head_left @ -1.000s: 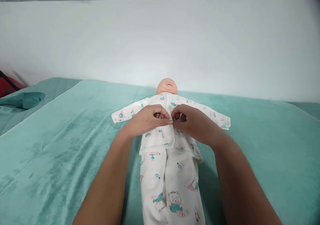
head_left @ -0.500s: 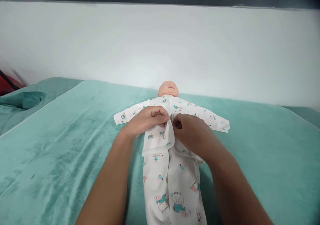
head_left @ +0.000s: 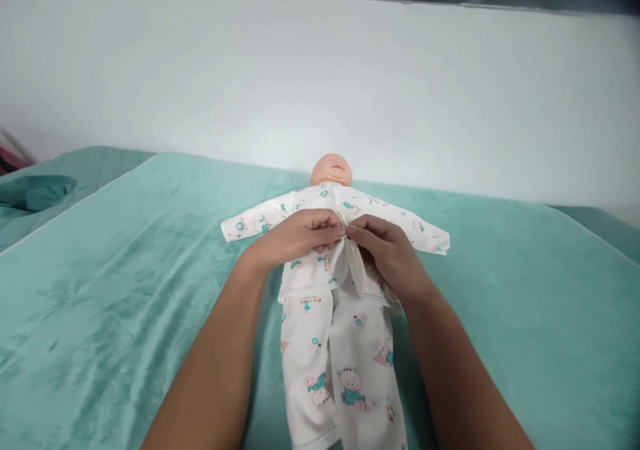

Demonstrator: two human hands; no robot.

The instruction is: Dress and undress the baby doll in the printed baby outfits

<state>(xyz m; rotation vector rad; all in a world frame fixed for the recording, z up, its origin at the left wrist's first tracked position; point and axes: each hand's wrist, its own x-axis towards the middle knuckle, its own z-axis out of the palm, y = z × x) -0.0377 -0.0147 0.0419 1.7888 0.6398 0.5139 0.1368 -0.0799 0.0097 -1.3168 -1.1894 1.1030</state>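
A baby doll (head_left: 331,169) lies on its back, head away from me, with both sleeves spread out. It wears a white printed jacket (head_left: 307,275) and matching white trousers (head_left: 305,363) with cartoon animals. Over the chest, my left hand (head_left: 305,235) pinches the jacket's front edge between thumb and fingers. My right hand (head_left: 387,250) meets it fingertip to fingertip and pinches the other front edge. The two edges come together there, lifted a little off the doll, and one corner hangs below. Any fastener between my fingertips is too small to make out.
A green plush sheet (head_left: 150,290) covers the surface under the doll, wrinkled on the left. Behind it stands a white wall (head_left: 320,83) with a dark band on top. At the far left are a dark green fold (head_left: 37,192) and something red (head_left: 11,160).
My right hand has moved to the left and its fingertips now touch those of my left hand. The jacket's edges have been drawn together and raised. The view has shifted slightly.
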